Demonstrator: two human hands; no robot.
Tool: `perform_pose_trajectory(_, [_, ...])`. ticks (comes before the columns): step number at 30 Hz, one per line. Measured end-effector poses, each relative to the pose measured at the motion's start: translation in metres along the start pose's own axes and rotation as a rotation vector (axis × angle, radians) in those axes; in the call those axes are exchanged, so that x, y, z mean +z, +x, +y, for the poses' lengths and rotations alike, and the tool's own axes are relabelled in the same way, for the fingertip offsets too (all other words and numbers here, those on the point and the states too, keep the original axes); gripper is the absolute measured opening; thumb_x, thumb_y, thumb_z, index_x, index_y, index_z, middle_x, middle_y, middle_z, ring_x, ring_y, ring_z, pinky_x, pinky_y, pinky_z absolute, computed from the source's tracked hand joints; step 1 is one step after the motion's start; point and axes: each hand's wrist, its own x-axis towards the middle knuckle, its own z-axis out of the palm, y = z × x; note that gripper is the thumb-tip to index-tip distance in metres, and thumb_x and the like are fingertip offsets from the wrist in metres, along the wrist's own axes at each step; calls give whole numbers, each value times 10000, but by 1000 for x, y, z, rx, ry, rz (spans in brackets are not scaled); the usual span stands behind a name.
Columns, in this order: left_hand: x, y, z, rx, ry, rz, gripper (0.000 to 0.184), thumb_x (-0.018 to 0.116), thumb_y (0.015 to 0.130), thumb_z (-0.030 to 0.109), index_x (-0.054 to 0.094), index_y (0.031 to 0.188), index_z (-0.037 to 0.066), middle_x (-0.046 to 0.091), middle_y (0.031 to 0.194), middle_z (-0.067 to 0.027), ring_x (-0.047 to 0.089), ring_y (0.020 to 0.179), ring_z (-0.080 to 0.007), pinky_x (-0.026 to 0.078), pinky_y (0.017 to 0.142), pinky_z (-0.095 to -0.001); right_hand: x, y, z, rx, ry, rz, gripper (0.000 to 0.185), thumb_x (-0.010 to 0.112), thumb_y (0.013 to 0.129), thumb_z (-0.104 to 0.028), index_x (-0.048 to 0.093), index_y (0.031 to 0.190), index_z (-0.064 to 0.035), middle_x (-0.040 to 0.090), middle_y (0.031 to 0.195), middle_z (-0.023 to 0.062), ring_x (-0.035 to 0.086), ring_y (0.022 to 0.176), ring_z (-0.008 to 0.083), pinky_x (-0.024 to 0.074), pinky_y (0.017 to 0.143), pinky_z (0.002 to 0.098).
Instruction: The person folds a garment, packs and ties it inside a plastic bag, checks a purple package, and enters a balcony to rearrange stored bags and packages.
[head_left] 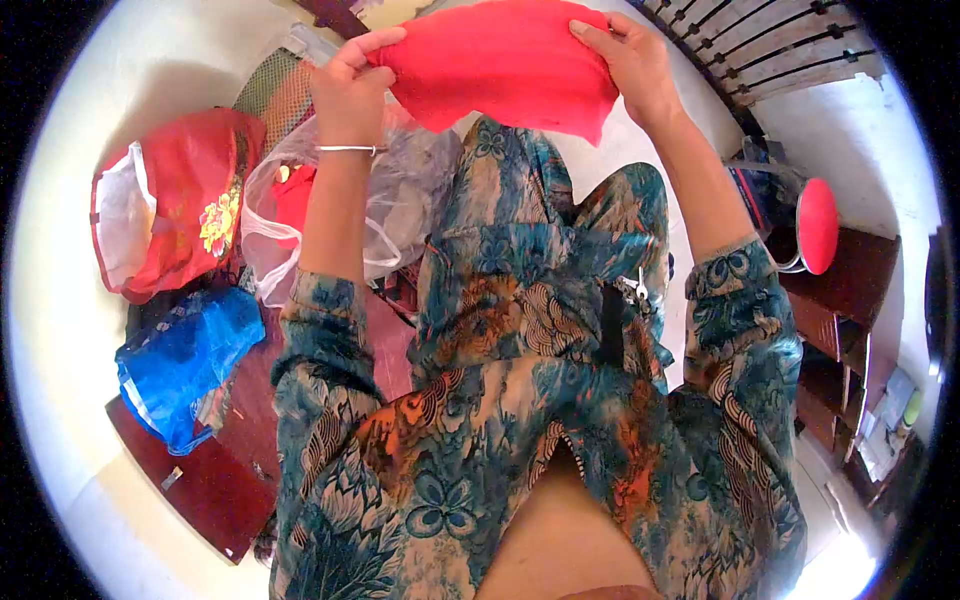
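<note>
Left hand (350,92) and right hand (642,68) pinch a red cloth (490,65) by its left and right edges, spread on the far side beyond the knees (628,190); the thin-looking fabric should prove light, soft and floppy, hardly fragile, best taken near both far corners to limit sagging

From where I stand, I can't read a single word, number or brand anywhere. The red bag (195,165) bears a yellow flower print (218,224), a picture rather than lettering, and I can make out no writing on the blue bag (190,350) just below it or the clear plastic bag (418,170) beside it. Across the room from that red bag, the pale items (884,436) by the shelf (848,275) are too small to read.
</note>
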Motion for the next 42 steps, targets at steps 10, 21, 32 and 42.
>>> perform_pose_trajectory(10, [-11, -29, -1, 196, 124, 14, 425, 502, 678, -133, 656, 1035, 39, 632, 915, -42, 571, 743, -77, 452, 683, -191, 2, -33, -13, -176, 71, -69, 214, 654, 818, -148, 638, 957, 13, 649, 812, 59, 569, 768, 95, 462, 714, 249])
perform_pose_trajectory(21, [-14, -3, -26, -136, -131, 13, 346, 512, 737, -85, 654, 1041, 2, 643, 974, -55, 578, 842, -92, 458, 767, -214, 3, 5, 7, -100, -238, -64, 200, 635, 810, -113, 631, 935, 42, 642, 801, 63, 566, 715, 117, 449, 652, 262])
perform_pose_trajectory(32, [-29, -146, -60, -436, 247, -124, 246, 499, 780, -42, 671, 946, 13, 655, 952, -44, 589, 860, -103, 454, 799, -243, 1, -124, 70, 394, -210, -243, 227, 623, 799, -108, 627, 991, 12, 641, 867, 19, 563, 796, 94, 460, 742, 251])
perform_pose_trajectory(42, [-10, -178, -50, -532, 183, -50, 124, 548, 797, 0, 640, 880, 10, 633, 861, -7, 558, 789, -81, 441, 722, -219, 14, -154, 117, 425, -1, -106, 230, 668, 791, -180, 629, 914, 10, 573, 712, -22, 509, 661, 72, 417, 618, 224])
